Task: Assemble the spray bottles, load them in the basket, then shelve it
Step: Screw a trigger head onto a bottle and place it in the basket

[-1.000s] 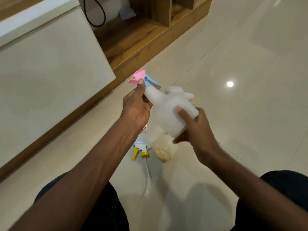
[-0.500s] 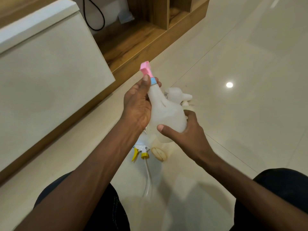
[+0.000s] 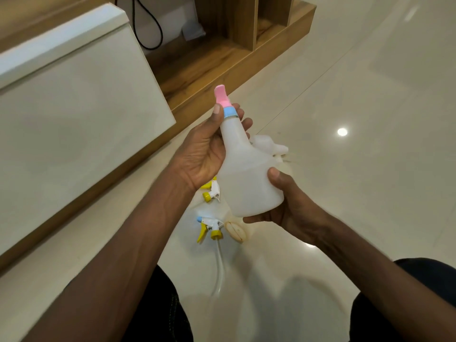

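Assembly step: the left hand point(image 3: 202, 154) grips the neck of the white bottle point(image 3: 246, 176) below its pink-and-blue sprayer point(image 3: 225, 104), while the right hand point(image 3: 288, 206) cups its base. The next move probably calls for tightening the collar, then fitting the yellow sprayer point(image 3: 209, 227) lying on the floor point(image 3: 345, 95) below the bottle.

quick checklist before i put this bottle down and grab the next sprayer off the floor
1. Pink-and-blue sprayer head seated on the white bottle: ok by the look of it, the blue collar sits at the neck; tightness cannot tell.
2. Grip on the bottle: ok, left hand holds the neck, right hand holds the base.
3. Next part at hand: ok, a yellow-trigger sprayer with its tube lies on the floor below; another yellow one is partly hidden.
4. Spare bottle to fit it: ok, another white bottle lies behind.
5. Basket ready: cannot tell, none in view.
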